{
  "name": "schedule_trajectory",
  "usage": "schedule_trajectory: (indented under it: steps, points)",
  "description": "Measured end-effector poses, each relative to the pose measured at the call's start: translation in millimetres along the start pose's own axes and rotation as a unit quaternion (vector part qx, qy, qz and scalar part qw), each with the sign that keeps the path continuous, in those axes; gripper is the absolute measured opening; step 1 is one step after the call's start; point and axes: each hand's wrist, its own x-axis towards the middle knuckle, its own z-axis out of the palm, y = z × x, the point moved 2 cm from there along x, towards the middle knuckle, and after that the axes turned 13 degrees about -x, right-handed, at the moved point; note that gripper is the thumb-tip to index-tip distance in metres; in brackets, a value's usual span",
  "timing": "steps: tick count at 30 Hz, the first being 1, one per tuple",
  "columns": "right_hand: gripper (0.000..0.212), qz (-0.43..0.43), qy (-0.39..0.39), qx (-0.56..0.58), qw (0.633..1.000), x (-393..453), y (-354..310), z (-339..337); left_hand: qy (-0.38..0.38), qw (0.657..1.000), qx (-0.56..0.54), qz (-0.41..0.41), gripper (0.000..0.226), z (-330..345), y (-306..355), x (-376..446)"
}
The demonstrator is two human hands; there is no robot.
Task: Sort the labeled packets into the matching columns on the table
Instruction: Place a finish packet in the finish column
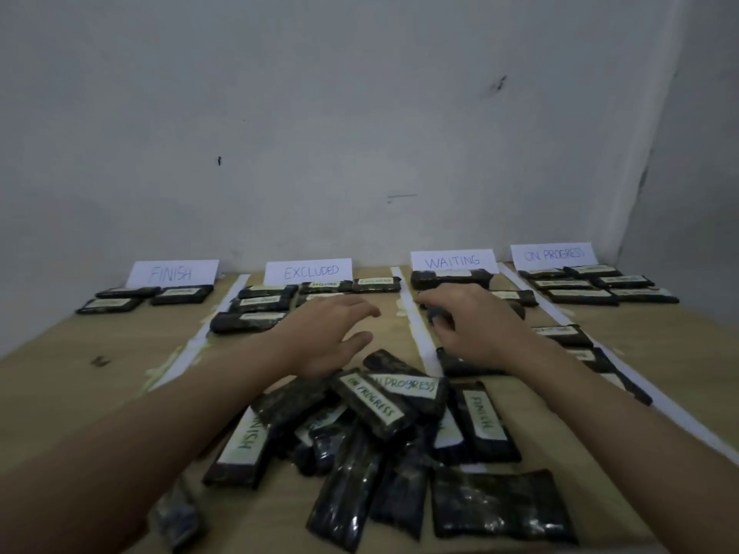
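Fingers (362,311) of my left hand (320,337) are relaxed and slightly spread, holding nothing, above the table (120,377) in the EXCLUDED column. My right hand (474,325) reaches into the WAITING column, its fingers curled down over a dark packet (438,315); whether they pinch it I cannot tell. Just below both wrists lies the unsorted pile of packets (380,429), labels reading FINISH and ON PROGRESS. Beyond my fingertips stand four paper signs (308,271) with sorted packets in front of them.
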Motion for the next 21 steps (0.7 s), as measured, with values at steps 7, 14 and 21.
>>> schedule_trajectory:
  steps: [7, 14, 21]
  points:
    - [0.039, -0.008, -0.041, 0.019, 0.999, -11.1, -66.7, 18.7, -0.006, 1.000, -0.021, -0.007, 0.040, 1.8, -31.4, -55.2]
    - [0.034, -0.051, -0.081, 0.034, 0.995, 8.8, -115.5, 50.4, -0.054, 0.997, -0.012, -0.055, 0.064, 25.1, -61.9, -85.2]
    - [0.032, -0.067, -0.114, 0.086, 0.987, 26.1, -126.2, 67.8, 0.033, 0.989, -0.139, -0.048, 0.029, 17.1, -76.1, -81.8]
